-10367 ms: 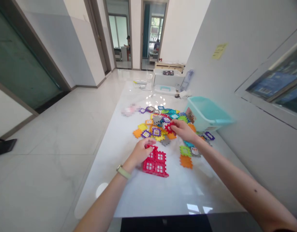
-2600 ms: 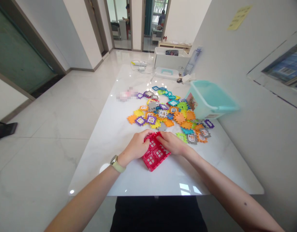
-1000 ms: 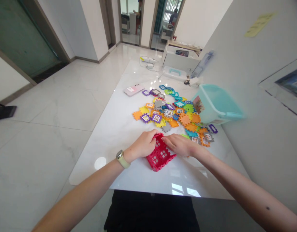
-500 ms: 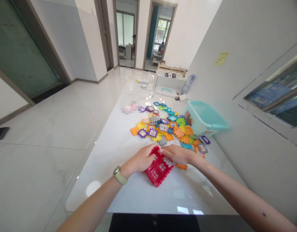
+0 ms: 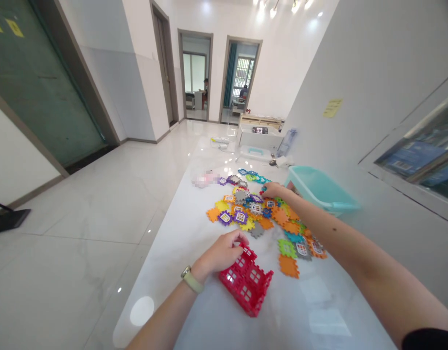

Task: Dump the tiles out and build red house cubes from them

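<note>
My left hand (image 5: 226,250) grips the upper left edge of a red structure (image 5: 249,277) with thumb and fingers. It is made of interlocking toy building panels with window openings, and stands tilted on the white table (image 5: 173,272). My right hand (image 5: 273,190) is over the far part of a pile of colourful interlocking panels (image 5: 255,209), its fingers curled down among them. What it pinches, if anything, I cannot make out. An orange panel (image 5: 288,266) and a green panel (image 5: 287,248) lie right of the red structure.
A mint plastic basket (image 5: 324,189) stands right of the pile by the wall. Farther back are a white box (image 5: 258,139) with a phone on it and a clear case (image 5: 255,153). A pinkish blurred item (image 5: 204,180) lies on the far left of the table.
My right hand has left the red structure and reached forward into the panel pile. My left hand keeps hold of the structure. The view has tilted up slightly.
</note>
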The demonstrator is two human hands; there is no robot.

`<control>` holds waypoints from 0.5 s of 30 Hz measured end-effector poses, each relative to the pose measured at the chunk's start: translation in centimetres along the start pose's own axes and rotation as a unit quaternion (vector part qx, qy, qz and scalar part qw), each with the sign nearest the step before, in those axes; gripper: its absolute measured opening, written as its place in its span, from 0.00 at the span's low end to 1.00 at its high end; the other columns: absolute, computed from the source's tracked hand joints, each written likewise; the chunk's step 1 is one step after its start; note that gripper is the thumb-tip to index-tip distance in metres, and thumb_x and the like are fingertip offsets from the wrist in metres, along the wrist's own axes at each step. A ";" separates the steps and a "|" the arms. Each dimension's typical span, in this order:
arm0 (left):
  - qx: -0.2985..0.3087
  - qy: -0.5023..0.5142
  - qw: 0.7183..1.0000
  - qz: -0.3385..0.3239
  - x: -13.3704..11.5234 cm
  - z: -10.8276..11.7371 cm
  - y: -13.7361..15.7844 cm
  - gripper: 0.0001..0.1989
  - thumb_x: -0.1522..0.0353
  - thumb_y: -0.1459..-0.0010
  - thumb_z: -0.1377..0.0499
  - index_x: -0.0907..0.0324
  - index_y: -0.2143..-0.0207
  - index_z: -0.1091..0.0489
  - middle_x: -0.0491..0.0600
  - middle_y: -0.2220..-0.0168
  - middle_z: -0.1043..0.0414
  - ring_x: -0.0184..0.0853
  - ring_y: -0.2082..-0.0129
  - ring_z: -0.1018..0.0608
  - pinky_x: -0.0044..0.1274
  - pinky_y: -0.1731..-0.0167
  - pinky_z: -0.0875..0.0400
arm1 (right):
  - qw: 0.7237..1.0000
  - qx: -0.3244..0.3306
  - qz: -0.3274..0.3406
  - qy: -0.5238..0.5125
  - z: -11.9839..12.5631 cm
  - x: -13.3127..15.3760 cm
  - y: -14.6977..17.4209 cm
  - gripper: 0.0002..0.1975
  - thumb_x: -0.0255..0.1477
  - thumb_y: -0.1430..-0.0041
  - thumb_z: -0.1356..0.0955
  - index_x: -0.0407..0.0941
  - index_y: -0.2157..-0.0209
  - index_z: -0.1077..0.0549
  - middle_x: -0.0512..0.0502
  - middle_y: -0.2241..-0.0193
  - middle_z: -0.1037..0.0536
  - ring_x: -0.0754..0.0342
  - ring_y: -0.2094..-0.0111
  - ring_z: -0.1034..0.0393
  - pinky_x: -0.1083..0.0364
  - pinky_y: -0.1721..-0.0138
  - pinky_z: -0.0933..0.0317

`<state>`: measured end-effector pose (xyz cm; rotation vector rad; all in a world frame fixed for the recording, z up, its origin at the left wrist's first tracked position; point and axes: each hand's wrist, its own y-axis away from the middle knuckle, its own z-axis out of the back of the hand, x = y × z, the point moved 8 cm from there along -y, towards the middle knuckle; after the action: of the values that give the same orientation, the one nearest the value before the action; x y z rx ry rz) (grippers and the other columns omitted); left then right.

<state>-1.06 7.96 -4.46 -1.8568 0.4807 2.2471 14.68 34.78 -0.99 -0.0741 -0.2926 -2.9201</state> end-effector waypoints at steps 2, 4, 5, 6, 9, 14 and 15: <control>-0.018 -0.008 1.000 -0.004 0.0 0.4 -0.1 0.13 0.75 0.47 0.50 0.60 0.60 0.31 0.49 0.59 0.25 0.34 0.63 0.24 0.22 0.65 0.32 | 1.000 0.012 0.010 -0.006 -0.1 -0.2 -0.3 0.16 0.28 0.61 0.27 0.43 0.65 0.21 0.41 0.63 0.20 0.42 0.57 0.27 0.51 0.56 0.36; -0.025 -0.016 1.000 -0.010 0.0 0.6 -0.1 0.12 0.74 0.46 0.50 0.60 0.61 0.31 0.49 0.59 0.25 0.34 0.63 0.24 0.22 0.65 0.32 | 0.999 0.023 0.025 -0.020 0.1 -0.5 -0.1 0.12 0.28 0.60 0.27 0.44 0.68 0.21 0.43 0.67 0.20 0.44 0.60 0.26 0.53 0.59 0.35; -0.024 -0.018 0.999 -0.014 -0.1 0.6 -0.1 0.12 0.74 0.46 0.50 0.59 0.61 0.31 0.49 0.59 0.25 0.34 0.63 0.24 0.22 0.65 0.31 | 0.999 0.028 0.032 -0.030 0.3 -0.6 0.1 0.10 0.29 0.59 0.27 0.44 0.70 0.21 0.44 0.68 0.20 0.45 0.61 0.26 0.54 0.60 0.35; -0.023 -0.020 0.999 -0.018 -0.1 0.5 -0.1 0.12 0.73 0.46 0.50 0.59 0.61 0.31 0.49 0.60 0.25 0.34 0.63 0.24 0.22 0.65 0.31 | 0.998 0.030 0.039 -0.043 0.7 -0.8 0.4 0.10 0.30 0.58 0.27 0.44 0.70 0.21 0.45 0.69 0.20 0.46 0.62 0.26 0.54 0.61 0.35; -0.027 -0.035 0.999 -0.028 -0.3 0.4 -0.1 0.11 0.74 0.47 0.48 0.60 0.62 0.30 0.49 0.62 0.25 0.34 0.63 0.23 0.23 0.63 0.30 | 0.993 0.023 0.067 -0.094 2.1 -1.2 1.9 0.13 0.35 0.51 0.29 0.45 0.63 0.23 0.46 0.64 0.20 0.50 0.62 0.27 0.56 0.61 0.35; -0.017 -0.096 0.994 -0.054 -0.8 -0.1 0.1 0.17 0.75 0.50 0.45 0.60 0.57 0.28 0.49 0.59 0.23 0.36 0.59 0.23 0.24 0.57 0.30 | 0.957 -0.075 0.126 -0.251 4.6 -1.1 6.2 0.18 0.45 0.49 0.30 0.44 0.68 0.30 0.47 0.69 0.23 0.55 0.69 0.31 0.57 0.68 0.39; -0.012 -0.104 0.993 -0.057 -0.8 -0.1 0.2 0.18 0.76 0.50 0.45 0.59 0.56 0.28 0.49 0.58 0.23 0.36 0.58 0.23 0.25 0.55 0.30 | 0.950 -0.092 0.127 -0.270 4.6 -1.0 7.4 0.19 0.46 0.50 0.30 0.44 0.71 0.32 0.48 0.73 0.25 0.56 0.72 0.33 0.58 0.71 0.40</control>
<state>-0.82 7.79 -3.66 -1.5930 0.3070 2.3443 17.36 28.78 4.91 -0.8776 -0.0764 -2.6048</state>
